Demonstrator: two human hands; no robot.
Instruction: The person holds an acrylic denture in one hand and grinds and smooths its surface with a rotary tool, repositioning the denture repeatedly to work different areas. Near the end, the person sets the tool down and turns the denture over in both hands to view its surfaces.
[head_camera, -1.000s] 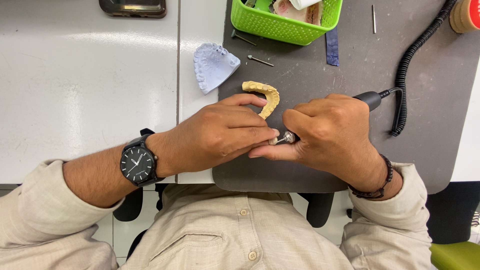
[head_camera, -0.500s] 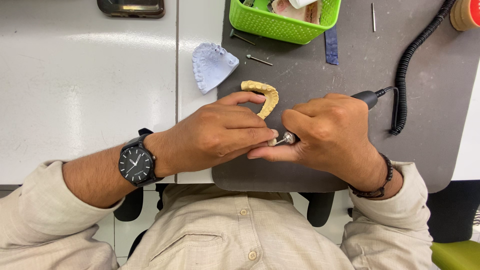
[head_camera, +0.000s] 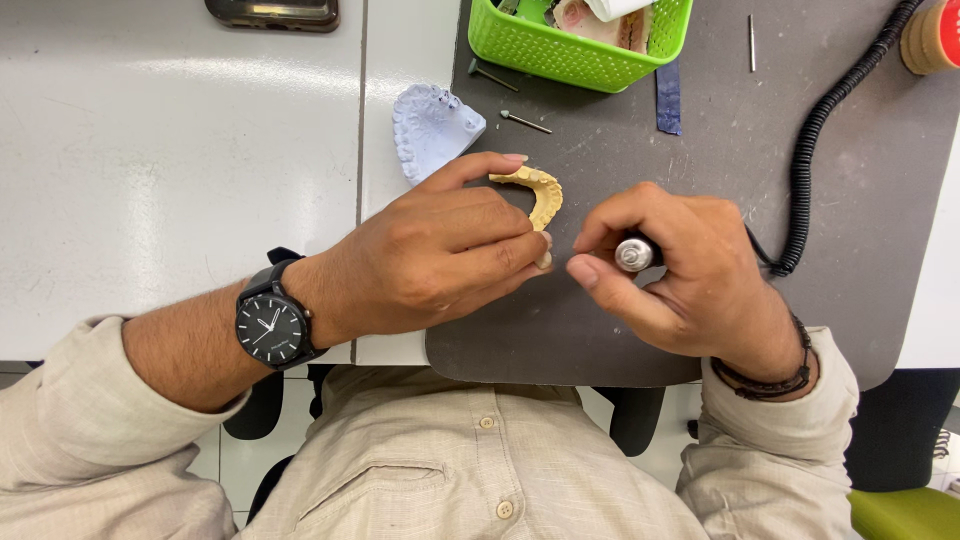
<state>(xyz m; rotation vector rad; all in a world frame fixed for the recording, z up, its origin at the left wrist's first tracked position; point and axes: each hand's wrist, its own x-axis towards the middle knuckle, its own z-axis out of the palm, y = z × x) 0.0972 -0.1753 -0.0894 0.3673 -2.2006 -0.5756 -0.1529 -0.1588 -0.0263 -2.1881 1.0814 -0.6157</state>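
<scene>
My left hand (head_camera: 440, 250) grips a yellow, horseshoe-shaped dental cast (head_camera: 538, 190) above the dark grey mat (head_camera: 700, 150). A black wristwatch (head_camera: 272, 325) sits on that wrist. My right hand (head_camera: 680, 275) is closed around a rotary handpiece (head_camera: 633, 253), whose round silver tip end faces the camera. The tip is a small gap away from the cast. A black coiled cord (head_camera: 815, 130) runs from behind the right hand toward the far right corner.
A pale blue dental cast (head_camera: 430, 130) lies at the mat's left edge. A green basket (head_camera: 570, 50) holding items stands at the back. Loose burs (head_camera: 525, 122) and a thin pin (head_camera: 751, 42) lie on the mat. A dark phone (head_camera: 272, 13) rests on the white table.
My right hand has turned the handpiece so its tip end faces up and pulled it away from the cast. The left hand still holds the cast, shifted slightly.
</scene>
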